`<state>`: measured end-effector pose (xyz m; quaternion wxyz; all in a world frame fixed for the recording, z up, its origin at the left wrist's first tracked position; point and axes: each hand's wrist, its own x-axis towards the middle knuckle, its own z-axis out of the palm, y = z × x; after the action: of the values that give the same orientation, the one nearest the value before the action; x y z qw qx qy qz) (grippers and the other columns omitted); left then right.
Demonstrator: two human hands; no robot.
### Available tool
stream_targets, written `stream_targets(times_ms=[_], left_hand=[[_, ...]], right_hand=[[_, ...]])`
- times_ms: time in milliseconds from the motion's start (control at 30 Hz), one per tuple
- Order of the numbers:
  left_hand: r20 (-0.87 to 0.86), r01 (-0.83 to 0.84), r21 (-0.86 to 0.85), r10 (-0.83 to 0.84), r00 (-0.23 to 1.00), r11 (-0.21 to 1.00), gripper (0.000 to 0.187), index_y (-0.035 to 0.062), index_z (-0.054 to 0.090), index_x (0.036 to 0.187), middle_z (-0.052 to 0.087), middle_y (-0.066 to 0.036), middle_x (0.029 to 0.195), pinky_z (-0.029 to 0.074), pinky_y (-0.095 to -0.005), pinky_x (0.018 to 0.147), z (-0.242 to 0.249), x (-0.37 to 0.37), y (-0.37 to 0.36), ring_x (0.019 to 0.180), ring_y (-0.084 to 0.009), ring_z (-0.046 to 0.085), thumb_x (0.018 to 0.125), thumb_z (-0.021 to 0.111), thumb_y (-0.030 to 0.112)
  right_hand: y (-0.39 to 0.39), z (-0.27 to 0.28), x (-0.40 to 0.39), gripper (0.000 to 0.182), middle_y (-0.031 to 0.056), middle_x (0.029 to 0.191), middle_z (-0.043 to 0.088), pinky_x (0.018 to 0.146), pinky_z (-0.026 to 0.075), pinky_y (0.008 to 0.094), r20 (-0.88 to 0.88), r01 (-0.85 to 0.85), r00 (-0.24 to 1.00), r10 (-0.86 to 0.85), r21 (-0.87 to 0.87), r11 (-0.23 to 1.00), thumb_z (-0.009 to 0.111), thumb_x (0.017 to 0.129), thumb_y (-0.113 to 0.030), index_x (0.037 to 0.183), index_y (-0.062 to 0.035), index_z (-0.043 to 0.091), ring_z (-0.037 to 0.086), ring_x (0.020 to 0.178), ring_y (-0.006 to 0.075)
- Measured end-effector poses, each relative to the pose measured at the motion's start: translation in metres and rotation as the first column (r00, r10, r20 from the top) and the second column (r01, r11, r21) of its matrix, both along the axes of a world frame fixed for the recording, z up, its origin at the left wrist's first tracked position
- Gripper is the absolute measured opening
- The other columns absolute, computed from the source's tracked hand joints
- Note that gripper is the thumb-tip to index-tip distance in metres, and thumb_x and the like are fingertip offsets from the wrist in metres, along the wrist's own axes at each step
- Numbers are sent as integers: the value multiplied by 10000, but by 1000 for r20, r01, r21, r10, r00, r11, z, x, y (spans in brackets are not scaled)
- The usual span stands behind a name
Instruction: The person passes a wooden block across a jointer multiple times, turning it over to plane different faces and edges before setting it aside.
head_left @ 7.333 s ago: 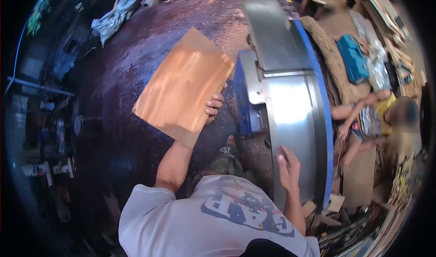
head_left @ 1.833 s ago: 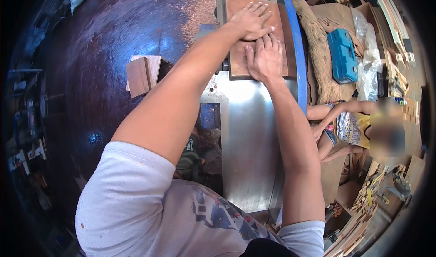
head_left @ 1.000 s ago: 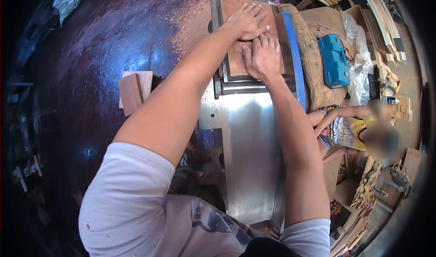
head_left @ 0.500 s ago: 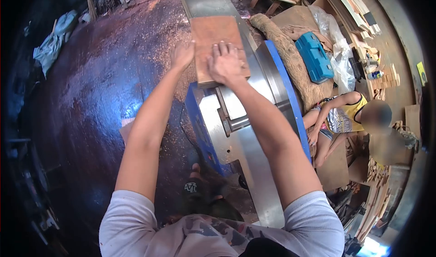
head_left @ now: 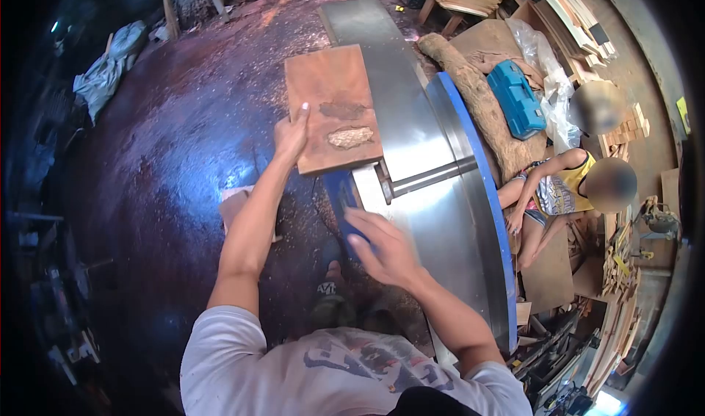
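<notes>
1. Gripping a wooden board (head_left: pixel 327 74) along its left edge, the left hand (head_left: pixel 291 135) pressed its thumb flat on the upper face; the other fingers were hidden from view beneath the wood.
2. The left arm reached forward, its forearm rising from the elbow to the board.
3. The right hand (head_left: pixel 388 253), slightly blurred, hovered apart from the board with nothing in its grasp, its fingers extended and its thumb held wide of them. The right forearm angled inward and forward.
4. The board, marked by a dark patch (head_left: pixel 341 110) and a pale, rough hollow (head_left: pixel 351 137), was at the left side of the jointer (head_left: pixel 418 140), overlapping its metal bed in view; whether they touched could not be told.
5. Across the jointer, a seated co-worker (head_left: pixel 562 185) in a yellow top appeared near a teal tool case (head_left: pixel 516 100) and a rough log (head_left: pixel 477 100).
</notes>
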<state>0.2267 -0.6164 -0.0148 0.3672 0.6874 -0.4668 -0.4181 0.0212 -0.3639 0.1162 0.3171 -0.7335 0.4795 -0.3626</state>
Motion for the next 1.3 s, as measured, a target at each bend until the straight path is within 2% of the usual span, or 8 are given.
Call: stream_targets(times_ms=[67, 167, 233, 400, 500, 667, 767, 1300], left_hand=[[-80, -35, -63, 30, 996, 997, 740, -107, 681, 1263, 742, -274, 1175, 537, -424, 961, 43, 20, 62, 1096, -336, 716, 990, 671, 581], [-283, -173, -219, 107, 953, 960, 652, -100, 694, 1235, 755, -215, 1141, 547, -379, 922, 79, 29, 153, 1030, -232, 699, 1023, 670, 517], [-315, -186, -248, 103, 943, 951, 630, -88, 668, 1294, 737, -178, 1206, 539, -353, 945, 115, 23, 213, 1068, -224, 686, 1053, 640, 493], [-491, -191, -211, 65, 869, 959, 675, -78, 590, 1396, 691, -184, 1300, 538, -377, 984, 168, -29, 348, 1152, -253, 669, 1088, 547, 521], [-772, -76, -289, -186, 607, 954, 727, -44, 496, 1486, 624, -182, 1409, 535, -426, 1028, 124, -52, 389, 1237, -277, 641, 1104, 444, 571], [-850, 69, -329, -327, 413, 942, 803, -41, 513, 1449, 667, -179, 1318, 572, -424, 1011, 112, -96, 451, 1167, -272, 683, 1060, 457, 659], [-892, 143, -290, -322, 317, 946, 803, -12, 502, 1467, 671, -172, 1317, 572, -430, 1020, 104, -120, 477, 1177, -278, 687, 1044, 479, 670], [-881, 360, -245, -362, 305, 900, 787, -5, 493, 1473, 647, -170, 1352, 554, -431, 1046, 118, -187, 546, 1202, -278, 671, 1014, 541, 632]], right_hand=[[59, -12, -29, 343, 231, 1257, 702, 963, 567, 385, 52, 95, 994, -94, -7, 995, 637, 990, -65, 1314, 47, 650, 729, 1068, 335], [138, -2, -55, 348, 216, 1226, 717, 929, 577, 384, 92, 215, 968, -235, 188, 959, 649, 981, -62, 1309, 55, 654, 739, 1005, 288], [177, -9, -62, 359, 209, 1226, 721, 920, 580, 393, 212, 297, 912, -351, 249, 922, 667, 973, -83, 1302, 60, 662, 742, 990, 299], [232, 45, -54, 704, 250, 1300, 660, 946, 568, 404, 423, 250, 872, -248, 51, 967, 787, 905, -166, 1473, 103, 469, 704, 1093, 312], [271, 76, -59, 842, 257, 1256, 655, 919, 567, 413, 306, 264, 927, -216, -126, 956, 870, 835, -209, 1480, 121, 442, 699, 1078, 330], [339, 102, -79, 884, 232, 1092, 680, 799, 580, 418, 89, 260, 966, -244, -392, 883, 931, 742, -198, 1451, 103, 497, 708, 930, 353], [366, 100, -86, 881, 215, 1059, 690, 741, 583, 409, 122, 322, 946, -300, -446, 835, 943, 704, -186, 1427, 97, 527, 707, 878, 341], [441, 108, -128, 838, 197, 1070, 650, 835, 553, 411, 151, 495, 867, -474, -365, 789, 895, 725, -173, 1426, 102, 528, 679, 929, 318]])
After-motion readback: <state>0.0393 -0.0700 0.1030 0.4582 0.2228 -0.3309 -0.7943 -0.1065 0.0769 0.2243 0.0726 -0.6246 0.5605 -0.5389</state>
